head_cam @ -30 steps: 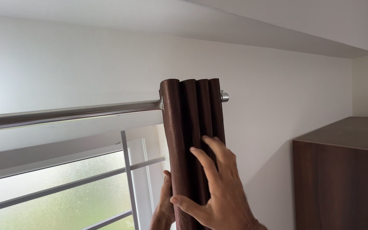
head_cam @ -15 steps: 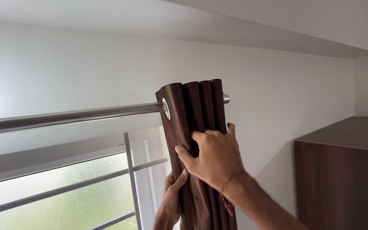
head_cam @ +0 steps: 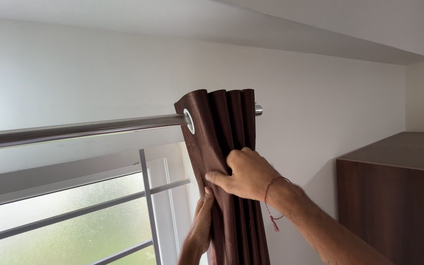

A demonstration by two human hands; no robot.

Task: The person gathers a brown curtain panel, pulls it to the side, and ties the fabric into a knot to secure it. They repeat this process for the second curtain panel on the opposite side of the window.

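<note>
Up high, right hand [head_cam: 244, 174] pinching the front folds of one brown curtain [head_cam: 222, 127], fingers closed on the cloth. Left hand [head_cam: 201, 225] lower, gripping the same curtain's left edge from behind. Curtain bunched in about four folds at the right end of one steel rod [head_cam: 74, 130]. One white eyelet ring [head_cam: 189, 120] visible. Below, window bars [head_cam: 145, 196]; at right, one wooden cabinet [head_cam: 398, 196].

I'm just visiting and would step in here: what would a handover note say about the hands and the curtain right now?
Right hand: gripping the brown curtain folds from the front.
Left hand: lower, pressed against the curtain's left edge.
Curtain: bunched in pleats at the right end of the rod, threaded through its eyelet.
Done: curtain hangs on the rod.
Left: it is not spread over the window.
</note>
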